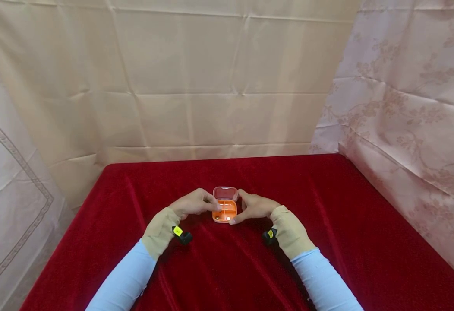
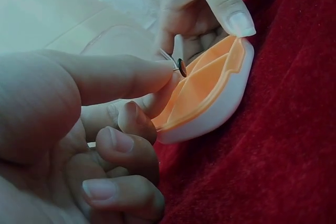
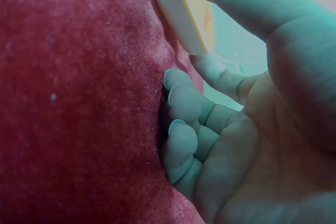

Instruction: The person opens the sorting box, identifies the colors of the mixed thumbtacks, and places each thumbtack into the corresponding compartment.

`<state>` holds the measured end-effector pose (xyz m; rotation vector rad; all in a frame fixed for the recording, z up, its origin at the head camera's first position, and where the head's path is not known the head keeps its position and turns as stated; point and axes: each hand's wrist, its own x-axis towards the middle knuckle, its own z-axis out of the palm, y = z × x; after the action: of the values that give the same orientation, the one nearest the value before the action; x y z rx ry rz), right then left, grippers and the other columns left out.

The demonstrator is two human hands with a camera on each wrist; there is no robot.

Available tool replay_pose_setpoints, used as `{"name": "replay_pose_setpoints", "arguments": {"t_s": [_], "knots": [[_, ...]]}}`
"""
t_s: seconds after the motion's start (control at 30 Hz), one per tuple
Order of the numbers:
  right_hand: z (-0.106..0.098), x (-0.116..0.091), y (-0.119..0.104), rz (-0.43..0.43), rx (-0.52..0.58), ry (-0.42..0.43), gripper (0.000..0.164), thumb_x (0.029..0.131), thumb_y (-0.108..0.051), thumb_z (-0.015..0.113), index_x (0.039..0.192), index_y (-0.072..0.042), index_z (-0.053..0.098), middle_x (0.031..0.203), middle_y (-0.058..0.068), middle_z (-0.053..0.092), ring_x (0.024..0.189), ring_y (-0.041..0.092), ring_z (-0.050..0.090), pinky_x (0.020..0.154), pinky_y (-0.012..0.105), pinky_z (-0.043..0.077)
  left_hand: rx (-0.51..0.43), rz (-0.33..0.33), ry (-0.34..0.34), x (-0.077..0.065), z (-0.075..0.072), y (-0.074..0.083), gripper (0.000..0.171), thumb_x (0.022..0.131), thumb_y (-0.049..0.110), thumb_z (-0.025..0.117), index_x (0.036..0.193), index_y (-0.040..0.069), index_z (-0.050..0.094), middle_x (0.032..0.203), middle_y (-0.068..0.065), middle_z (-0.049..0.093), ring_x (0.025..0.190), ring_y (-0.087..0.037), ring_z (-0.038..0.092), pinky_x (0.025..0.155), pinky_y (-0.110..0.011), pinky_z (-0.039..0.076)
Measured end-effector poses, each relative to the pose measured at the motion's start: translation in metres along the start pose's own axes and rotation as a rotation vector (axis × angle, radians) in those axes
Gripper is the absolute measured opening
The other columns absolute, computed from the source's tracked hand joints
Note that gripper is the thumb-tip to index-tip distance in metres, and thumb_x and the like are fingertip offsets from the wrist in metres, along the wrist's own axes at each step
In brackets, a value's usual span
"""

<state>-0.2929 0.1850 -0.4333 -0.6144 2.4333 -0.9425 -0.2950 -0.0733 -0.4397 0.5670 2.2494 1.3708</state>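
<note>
A small orange and white pill box [image 1: 231, 211] with divided compartments sits on the red cloth, its clear lid [image 1: 225, 193] raised at the back. My left hand [image 1: 197, 202] reaches over its left side. Between thumb and forefinger it pinches a small dark disc with a thin silver stem [image 2: 181, 67], close over the compartments; its exact kind I cannot tell. The other left fingers are curled. My right hand [image 1: 256, 205] grips the box's right side, thumb at the front corner and forefinger towards the lid. Small round pieces [image 1: 228, 218] lie in the front compartments.
Red velvety cloth [image 1: 289, 185] covers the table beneath both hands. A beige curtain [image 1: 219, 77] hangs behind, with a patterned pale cloth [image 1: 417, 108] at the right. Dark wrist devices [image 1: 186, 237] sit below the wrists.
</note>
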Motion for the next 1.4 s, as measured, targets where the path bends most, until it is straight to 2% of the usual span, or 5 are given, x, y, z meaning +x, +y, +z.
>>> {"name": "replay_pose_setpoints", "arguments": {"t_s": [0.27,0.53,0.8,1.17,1.4], "knots": [[0.0006,0.0005,0.0003,-0.001,-0.019,-0.001,0.064,0.077,-0.040,0.091,0.118,-0.016,0.048,0.085,0.006,0.058,0.074,0.018,0.052,0.064,0.032,0.042,0.012,0.000,0.006,0.0006,0.0014,-0.0016,0.014,0.095,0.018,0.075,0.092,0.005,0.079,0.074,0.003,0.063,0.063,-0.011,0.044,0.056,-0.024,0.036],[0.0005,0.0025,0.0014,0.024,-0.047,0.003,0.067,0.077,-0.044,0.090,0.120,-0.014,0.048,0.090,0.007,0.059,0.077,0.019,0.054,0.066,0.034,0.044,0.023,0.035,0.014,0.0006,0.0036,-0.0016,0.011,0.093,0.013,0.077,0.092,0.003,0.079,0.080,0.002,0.071,0.076,-0.012,0.054,0.070,-0.027,0.045],[0.0000,0.0022,0.0020,0.023,-0.061,0.004,0.066,0.078,-0.043,0.089,0.120,-0.013,0.048,0.090,0.007,0.060,0.077,0.018,0.054,0.067,0.033,0.044,0.080,0.083,0.016,0.0023,0.0032,-0.0035,0.011,0.091,0.015,0.080,0.089,0.005,0.081,0.078,0.002,0.071,0.075,-0.011,0.053,0.068,-0.027,0.045],[0.0002,0.0012,0.0022,-0.007,-0.027,0.004,0.060,0.079,-0.037,0.089,0.117,-0.014,0.049,0.086,0.007,0.058,0.074,0.017,0.052,0.064,0.032,0.042,0.118,0.078,0.005,0.0028,0.0036,-0.0043,0.006,0.089,0.016,0.083,0.086,0.011,0.082,0.075,0.003,0.071,0.071,-0.009,0.051,0.066,-0.025,0.044],[-0.0010,0.0014,0.0037,-0.023,-0.009,0.000,0.058,0.079,-0.035,0.089,0.118,-0.015,0.050,0.085,0.007,0.058,0.075,0.017,0.053,0.065,0.031,0.042,0.064,0.091,0.017,0.0002,-0.0043,-0.0062,0.012,0.088,0.018,0.084,0.088,0.008,0.078,0.070,0.004,0.061,0.068,-0.011,0.047,0.064,-0.026,0.041]]}}
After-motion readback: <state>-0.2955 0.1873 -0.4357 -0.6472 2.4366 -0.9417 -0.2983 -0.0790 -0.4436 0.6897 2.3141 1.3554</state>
